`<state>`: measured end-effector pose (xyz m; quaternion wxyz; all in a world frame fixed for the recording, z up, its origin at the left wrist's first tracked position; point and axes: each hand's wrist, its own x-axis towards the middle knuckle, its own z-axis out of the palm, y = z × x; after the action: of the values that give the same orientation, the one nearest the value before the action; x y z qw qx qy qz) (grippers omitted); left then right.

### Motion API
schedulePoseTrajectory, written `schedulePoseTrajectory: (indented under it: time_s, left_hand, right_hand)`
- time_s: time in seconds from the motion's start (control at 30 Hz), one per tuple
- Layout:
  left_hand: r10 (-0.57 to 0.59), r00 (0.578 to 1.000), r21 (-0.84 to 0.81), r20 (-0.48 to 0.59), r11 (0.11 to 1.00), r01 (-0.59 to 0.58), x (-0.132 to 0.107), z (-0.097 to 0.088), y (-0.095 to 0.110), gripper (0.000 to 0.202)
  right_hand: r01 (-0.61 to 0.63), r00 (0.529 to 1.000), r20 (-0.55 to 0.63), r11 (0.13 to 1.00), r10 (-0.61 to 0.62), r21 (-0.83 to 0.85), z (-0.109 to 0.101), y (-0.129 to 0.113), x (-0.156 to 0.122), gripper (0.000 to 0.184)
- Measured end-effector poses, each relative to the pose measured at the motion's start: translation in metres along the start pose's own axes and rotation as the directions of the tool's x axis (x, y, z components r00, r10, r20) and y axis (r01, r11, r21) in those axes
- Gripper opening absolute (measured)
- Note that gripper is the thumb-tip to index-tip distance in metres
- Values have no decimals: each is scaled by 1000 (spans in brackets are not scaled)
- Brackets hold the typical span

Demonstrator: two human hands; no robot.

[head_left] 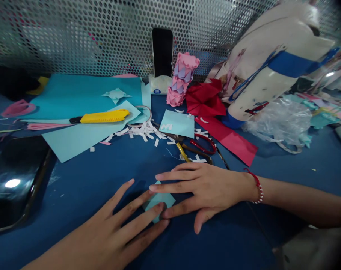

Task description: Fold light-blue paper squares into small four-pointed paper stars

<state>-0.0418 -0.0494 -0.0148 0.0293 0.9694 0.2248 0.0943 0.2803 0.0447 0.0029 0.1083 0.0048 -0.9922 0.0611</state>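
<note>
Small pale-blue paper [162, 197] lies partly under the splayed left hand [118, 228] at eight o'clock and splayed right hand [211, 183] at two.

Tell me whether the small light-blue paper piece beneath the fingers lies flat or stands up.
Flat: the paper piece lies on the dark-blue tabletop, left hand and right hand over it. Cannot tell whether it's folded.

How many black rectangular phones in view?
2: a black rectangular phone standing upright at back centre, and a glossy black phone lying flat at far left. Others may be hidden.
</note>
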Motion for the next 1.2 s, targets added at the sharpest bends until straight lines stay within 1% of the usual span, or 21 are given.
schedulePoseTrajectory:
  time_s: [0.07, 0.17, 0.27, 0.33, 0.43, 0.53, 0.63, 0.7, 0.73, 0.8, 0.87, 0.9, 0.97, 1.03, 1.1, 1.13, 1.17, 1.2]
  left_hand:
    - [18, 1000, 18, -9, 1000, -18, 0, 1, 1, 72]
    - [51, 998, 40, -22, 998, -50, -1, 3, 1, 67]
    - [27, 998, 29, -55, 999, -25, 0, 5, -1, 60]
    - [65, 996, 62, -60, 996, -61, 1, 5, -4, 62]
    - [140, 990, 106, -28, 985, -136, 3, 4, -8, 67]
    - [154, 988, 103, -20, 983, -151, 2, 3, -10, 70]
    - [99, 992, 37, -74, 995, -97, 0, 4, -8, 58]
    - [45, 995, -11, -86, 999, -46, 0, 3, -6, 53]
    - [22, 997, -22, -78, 999, -24, 0, 1, -5, 53]
    - [3, 1000, -27, -27, 1000, -3, 1, -4, -4, 56]
    - [11, 1000, -22, 14, 1000, -11, 4, -11, -3, 61]
    - [17, 1000, -21, 14, 1000, -17, 6, -13, -3, 64]
    - [21, 999, -15, -26, 1000, -21, 9, -16, -2, 62]
    - [8, 996, -22, -90, 1000, -10, 11, -15, -2, 51]
    - [-54, 989, -57, -138, 997, 46, 12, -12, -4, 46]
    - [-116, 981, -96, -155, 990, 102, 12, -10, -5, 46]
    - [-185, 966, -115, -183, 979, 166, 11, -8, -7, 43]
    - [-249, 950, -126, -188, 966, 228, 11, -5, -9, 41]
  right_hand:
    - [-20, 999, -38, 1000, 21, 20, 1, -2, -2, 55]
    - [-95, 994, -56, 995, 95, -2, 1, -5, -4, 62]
    - [-130, 991, -18, 992, 130, 3, -2, -7, -5, 61]
    - [-125, 992, 6, 991, 125, 39, -7, -8, -5, 60]
    - [-130, 991, 46, 990, 128, 60, -15, -10, -3, 64]
    - [-145, 986, 81, 989, 143, 23, -21, -13, 1, 61]
    - [-115, 990, 80, 993, 115, -12, -22, -14, 6, 54]
    - [-99, 992, 81, 995, 101, -21, -23, -13, 8, 51]
    - [-97, 992, 82, 995, 98, -18, -23, -11, 9, 48]
    - [-92, 993, 78, 996, 92, 0, -23, -8, 8, 44]
    - [-90, 993, 73, 996, 88, 20, -22, -5, 8, 43]
    - [-91, 994, 62, 996, 89, 18, -22, -5, 8, 44]
    - [-93, 995, 42, 996, 93, 0, -19, -7, 8, 46]
    - [-105, 994, 20, 994, 105, -36, -15, -10, 10, 48]
    - [-132, 991, -7, 989, 132, -61, -9, -12, 13, 49]
    - [-163, 986, -36, 985, 162, -58, -6, -12, 16, 48]
    - [-200, 977, -79, 979, 196, -44, -4, -12, 19, 47]
    - [-221, 970, -111, 975, 218, -21, -2, -11, 22, 47]
